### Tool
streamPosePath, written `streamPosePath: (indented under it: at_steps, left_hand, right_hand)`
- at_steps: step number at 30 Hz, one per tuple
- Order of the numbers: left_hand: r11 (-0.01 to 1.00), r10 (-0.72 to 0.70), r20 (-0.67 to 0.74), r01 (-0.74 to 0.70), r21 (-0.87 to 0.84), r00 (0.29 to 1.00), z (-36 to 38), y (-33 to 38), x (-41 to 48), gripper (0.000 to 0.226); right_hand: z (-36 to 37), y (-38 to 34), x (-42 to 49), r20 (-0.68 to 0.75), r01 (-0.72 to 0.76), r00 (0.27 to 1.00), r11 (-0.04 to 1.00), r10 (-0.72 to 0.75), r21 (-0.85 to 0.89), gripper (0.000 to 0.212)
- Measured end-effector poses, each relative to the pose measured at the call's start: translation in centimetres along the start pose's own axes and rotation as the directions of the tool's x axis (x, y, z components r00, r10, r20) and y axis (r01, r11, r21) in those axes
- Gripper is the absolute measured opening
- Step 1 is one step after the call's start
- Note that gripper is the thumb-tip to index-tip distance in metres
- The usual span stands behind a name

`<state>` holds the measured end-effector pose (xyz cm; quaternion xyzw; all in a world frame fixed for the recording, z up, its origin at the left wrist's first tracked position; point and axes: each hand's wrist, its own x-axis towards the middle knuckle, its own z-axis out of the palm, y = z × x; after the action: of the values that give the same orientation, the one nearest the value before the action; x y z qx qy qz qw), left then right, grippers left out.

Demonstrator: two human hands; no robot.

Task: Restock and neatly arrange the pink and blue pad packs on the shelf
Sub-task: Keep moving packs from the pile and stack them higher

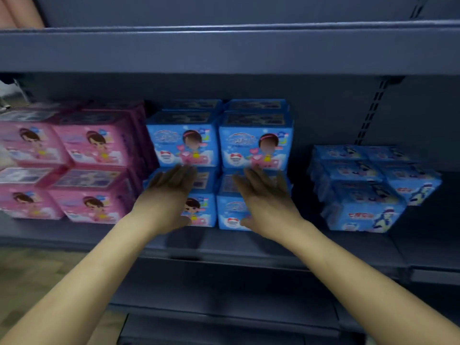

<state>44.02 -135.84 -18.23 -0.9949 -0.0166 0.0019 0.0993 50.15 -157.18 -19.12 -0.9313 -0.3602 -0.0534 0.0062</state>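
Head cam is a bit smeary, so bear with me. Both my hands are up at the shelf (224,242) in the middle of the frame. Left hand (169,195) and right hand (266,197) are both flat, fingers straight and close together, nothing pinched or gripped in either one.

They sit in front of the blue pad packs (256,145), which stand two columns wide and two high, dead centre. My left palm covers most of the lower left pack and my right palm covers the lower right one. Fingertips on both sides reach up to the bottom edge of the top packs. With the blur I honestly can't tell if my palms are pressing on the wrappers or are just off them.

The pink pad packs (94,145) are just beside the blue ones, at the left of the frame, also stacked two high, and the nearest pink column touches the blue stack or very nearly does.

Over at the right, apart from the centre stack, there's a lower pile of other blue packs (361,195) with a different print, sitting a bit crooked. An upper shelf (224,51) runs across the top, a slotted upright (373,110) shows at the upper right, and the floor (37,270) is at the lower left.
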Motion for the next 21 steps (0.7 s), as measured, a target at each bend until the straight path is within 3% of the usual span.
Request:
streamPosePath:
  at_steps: [4, 9, 13, 16, 18, 21]
  left_hand:
    - [0.997, 0.048, -0.05, -0.051, -0.053, 0.998, 2.1, -1.7, 0.5, 0.099]
    - [0.983, 0.108, -0.176, -0.132, -0.131, 0.978, 2.8, -2.3, 1.2, 0.094]
    - [0.974, 0.123, -0.171, -0.152, -0.167, 0.978, 2.9, -2.6, 1.2, 0.092]
    - [0.924, 0.137, -0.167, -0.187, -0.334, 0.976, 2.1, -3.0, 1.1, 0.087]
    - [0.828, 0.002, -0.349, -0.198, -0.525, 0.937, 1.0, -3.3, 0.9, 0.074]
    - [0.824, -0.259, -0.578, -0.135, -0.55, 0.774, 0.0, -4.0, 1.5, 0.061]
  right_hand:
    - [1.6, -1.6, 0.7, -0.067, -0.129, 0.99, 0.983, 0.121, -0.131, 0.089]
    - [2.2, -1.3, 1.5, -0.164, -0.102, 0.982, 0.994, 0.093, -0.046, 0.094]
    - [1.2, -1.8, 1.4, -0.077, -0.098, 0.993, 0.993, 0.093, -0.067, 0.094]
    - [-0.3, -1.6, 1.0, -0.033, -0.122, 0.991, 0.987, 0.126, 0.103, 0.081]
    - [-1.3, -1.8, 1.1, -0.227, -0.087, 0.964, 0.971, 0.139, 0.223, 0.061]
    - [-1.6, -0.3, 2.0, -0.617, -0.089, 0.762, 0.976, 0.195, 0.199, 0.046]
